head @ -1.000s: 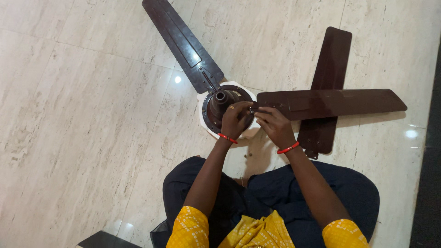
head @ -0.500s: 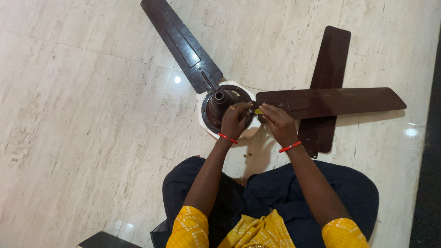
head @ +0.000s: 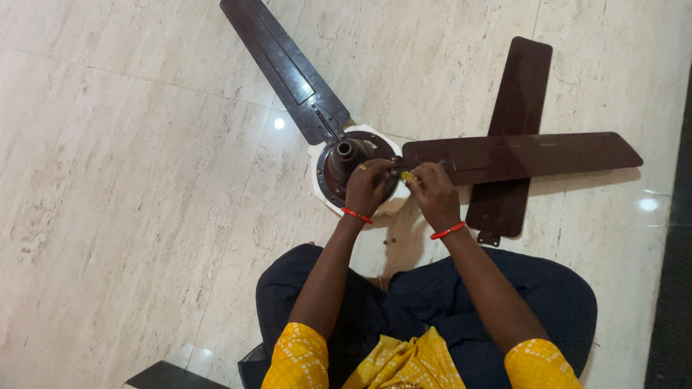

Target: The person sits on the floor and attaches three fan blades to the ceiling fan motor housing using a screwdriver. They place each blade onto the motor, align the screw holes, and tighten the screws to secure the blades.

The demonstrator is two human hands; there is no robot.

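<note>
A: Underfoot?
B: Pale cream marble floor [head: 130, 216], glossy, faint veins and thin tile seams. Small bright glints of lamp light near the fan and at far right. Dark strip along the right edge of the room; dark flat corner [head: 169, 376] at bottom left.

A: On the floor?
B: Brown ceiling fan motor hub [head: 344, 160], round, resting on a white base. One brown blade [head: 285, 65] fixed to it, running up and left. Second blade [head: 519, 153] stretching right from the hub. Third blade [head: 510, 137] loose, lying flat under the second, crossing it.

A: Hands?
B: Left hand [head: 369, 187] curled over the hub rim, fingers bent, red band at the wrist. Right hand [head: 434, 196] just beside it at the root of the second blade, fingertips pinching a small yellow tool [head: 409, 176]; tip hidden, kind hard to tell.

A: Packages, labels, signs?
B: Only a tiny dark bit [head: 392, 240] on the floor between the forearms, too small to identify.

A: Seated?
B: Cross-legged on the floor, dark trousers, yellow patterned sleeves.
</note>
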